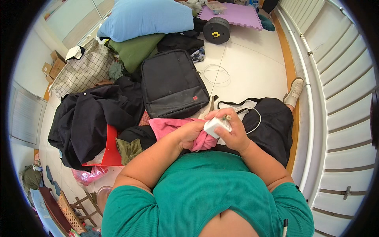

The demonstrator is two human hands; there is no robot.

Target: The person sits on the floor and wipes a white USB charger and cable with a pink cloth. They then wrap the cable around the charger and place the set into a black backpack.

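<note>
My right hand (232,130) grips a white block-shaped power adapter (213,128), its thumb across the face, at the middle of the view. A thin white cable (260,118) loops out to the right of that hand. My left hand (192,134) is closed on a pink cloth (168,126), which bunches up under the adapter and touches it. Part of the cloth spreads leftward over dark fabric. Just beyond my hands a black backpack (174,83) lies on the floor.
Left lie dark clothes (97,115), a red bag (112,148) and a checked fabric bag (83,68). Green and blue pillows (148,20) are piled beyond. A black bag (266,127) lies right, near a radiator (346,118). Farther off are a dumbbell (216,30) and purple foam mat (237,14).
</note>
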